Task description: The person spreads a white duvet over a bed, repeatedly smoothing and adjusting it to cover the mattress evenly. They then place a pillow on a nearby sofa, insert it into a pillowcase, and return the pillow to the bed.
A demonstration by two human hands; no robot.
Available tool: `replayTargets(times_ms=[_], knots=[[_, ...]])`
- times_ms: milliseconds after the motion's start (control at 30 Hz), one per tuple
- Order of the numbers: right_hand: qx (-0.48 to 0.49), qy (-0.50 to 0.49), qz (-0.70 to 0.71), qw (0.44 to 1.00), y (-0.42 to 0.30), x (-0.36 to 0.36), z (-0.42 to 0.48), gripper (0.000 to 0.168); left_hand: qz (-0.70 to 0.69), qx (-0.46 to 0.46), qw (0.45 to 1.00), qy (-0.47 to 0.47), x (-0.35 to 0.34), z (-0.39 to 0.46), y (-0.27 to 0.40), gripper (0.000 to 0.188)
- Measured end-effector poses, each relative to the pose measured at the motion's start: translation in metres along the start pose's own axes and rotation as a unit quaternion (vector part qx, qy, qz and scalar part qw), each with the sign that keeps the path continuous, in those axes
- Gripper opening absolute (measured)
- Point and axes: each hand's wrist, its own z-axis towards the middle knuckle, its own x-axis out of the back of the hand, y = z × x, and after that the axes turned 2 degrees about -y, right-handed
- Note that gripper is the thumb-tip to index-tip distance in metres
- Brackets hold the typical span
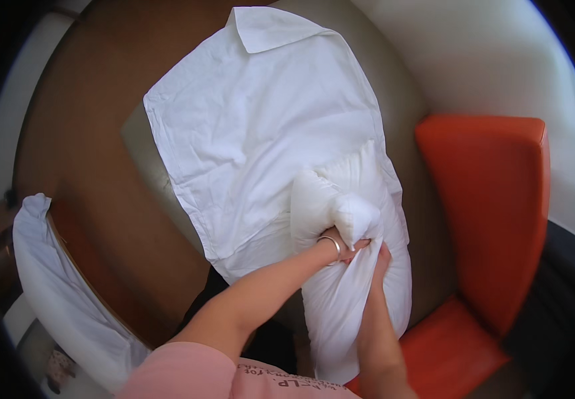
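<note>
A plump white pillow (pixel 312 204) is bunched and folded up right in front of me. My left hand (pixel 345 245), with a silver bangle on its wrist, grips the gathered fabric below a puffy corner of the pillow. Close beside it, my right hand (pixel 383 257) holds the same bunched fabric, its fingertips partly hidden in the folds. Beyond the pillow a large white cloth (pixel 262 114), perhaps a pillowcase or sheet, lies spread and wrinkled. Its far corner is folded over, and the pillow rests on its near right part.
Under the cloth is a grey table (pixel 143 144). An orange padded chair (pixel 492 199) stands on the right by a pale wall (pixel 442 45). To the left, white fabric (pixel 63 284) drapes over a curved edge. Brown floor (pixel 98 124) shows around the table's left side.
</note>
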Motion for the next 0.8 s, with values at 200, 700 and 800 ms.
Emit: replayTargets(times_ms=[200,700,800], knots=[[0.068,0.263,-0.644,0.715,0.009,-0.054,-0.009,0.081,0.095,0.049,0.994,0.009,-0.018,0.038,0.005,0.045],[0.03,0.036,-0.63,0.776,-0.029,-0.006,0.027,0.055,0.263,-0.064,0.854,0.444,0.066,-0.073,-0.163,0.01],[0.156,-0.011,-0.707,0.689,-0.002,-0.012,-0.014,0.043,0.206,-0.004,0.904,0.375,0.081,-0.082,-0.152,0.006]])
